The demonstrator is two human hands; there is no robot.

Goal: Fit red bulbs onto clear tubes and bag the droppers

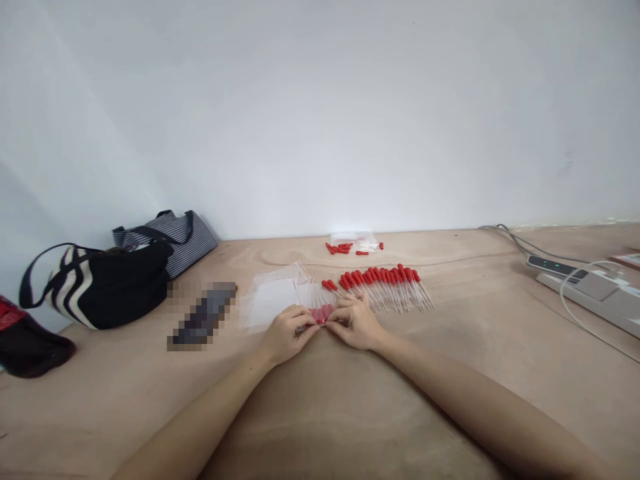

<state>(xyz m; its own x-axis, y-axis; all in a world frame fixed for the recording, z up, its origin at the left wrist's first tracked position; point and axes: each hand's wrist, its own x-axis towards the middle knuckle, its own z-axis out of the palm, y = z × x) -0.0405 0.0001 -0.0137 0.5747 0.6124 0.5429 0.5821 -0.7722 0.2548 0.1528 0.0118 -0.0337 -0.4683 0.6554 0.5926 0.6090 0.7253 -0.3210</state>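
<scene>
My left hand (290,333) and my right hand (356,323) are side by side near the middle of the table, both with fingers pinched. Between them they grip the near edge of a clear plastic bag (311,293). Several red rubber bulbs (321,312) show inside it at the near end, with pale stems pointing away. Just beyond my right hand lies a row of red-bulbed droppers (385,277), their thin clear tubes toward me. To the left of the held bag, flat clear bags with a white sheet (274,303) are spread out.
Loose red bulbs (340,249) and a clear packet (354,237) lie near the wall. At left are a blurred-out dark flat object (204,317), a black bag (125,290), a striped bag (193,243) and a dark bottle (35,343). A power strip (595,300) with cables sits at right.
</scene>
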